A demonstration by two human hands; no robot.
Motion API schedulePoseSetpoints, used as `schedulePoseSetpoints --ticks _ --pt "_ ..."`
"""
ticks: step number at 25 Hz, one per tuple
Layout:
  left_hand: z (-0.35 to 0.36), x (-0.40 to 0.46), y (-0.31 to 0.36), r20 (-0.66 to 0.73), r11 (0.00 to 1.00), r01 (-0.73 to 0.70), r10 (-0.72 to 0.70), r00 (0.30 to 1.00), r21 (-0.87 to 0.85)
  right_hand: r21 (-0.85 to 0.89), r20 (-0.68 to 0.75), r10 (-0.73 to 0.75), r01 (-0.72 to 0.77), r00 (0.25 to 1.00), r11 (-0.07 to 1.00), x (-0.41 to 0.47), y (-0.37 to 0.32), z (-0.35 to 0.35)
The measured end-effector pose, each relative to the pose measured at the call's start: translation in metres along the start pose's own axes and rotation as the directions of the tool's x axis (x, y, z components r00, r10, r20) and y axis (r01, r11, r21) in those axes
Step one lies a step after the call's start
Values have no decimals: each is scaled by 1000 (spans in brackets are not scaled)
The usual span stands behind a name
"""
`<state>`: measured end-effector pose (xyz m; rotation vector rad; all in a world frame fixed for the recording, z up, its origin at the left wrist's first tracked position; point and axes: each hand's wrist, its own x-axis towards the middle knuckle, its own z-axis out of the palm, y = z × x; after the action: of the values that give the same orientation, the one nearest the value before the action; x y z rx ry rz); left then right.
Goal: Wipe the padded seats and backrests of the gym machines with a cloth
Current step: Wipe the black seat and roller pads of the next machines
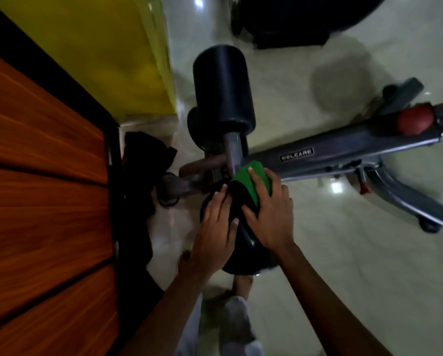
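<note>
Cloth, green, lies under your right hand, pressed on the black roller pad; your left hand rests flat-fingered beside it.

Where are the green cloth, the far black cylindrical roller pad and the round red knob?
green cloth (253, 179): head view, on its bare green face between the fingers.
far black cylindrical roller pad (221, 83): head view, mid side of the roller.
round red knob (414, 120): head view, centre of its dome.
</note>
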<state>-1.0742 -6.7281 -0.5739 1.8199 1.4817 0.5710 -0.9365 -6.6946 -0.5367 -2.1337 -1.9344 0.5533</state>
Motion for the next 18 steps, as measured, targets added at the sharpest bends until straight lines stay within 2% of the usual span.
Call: schedulePoseSetpoints --ticks 5,9,14,18 --pt "17 -3 0 -40 1000 20 -20 999 -6 115 -91 27 -17 995 993 -78 27 8" --pt "13 -3 1 -41 1000 -3 1 999 -27 218 -55 7 5 998 976 -142 41 9" --pt "16 -4 5 -64 1000 12 -13 998 -26 194 -105 21 0 994 981 -38 27 4" --pt "18 -4 0 -53 999 -15 14 998 -29 257 -44 24 -12 999 966 35 20 4"
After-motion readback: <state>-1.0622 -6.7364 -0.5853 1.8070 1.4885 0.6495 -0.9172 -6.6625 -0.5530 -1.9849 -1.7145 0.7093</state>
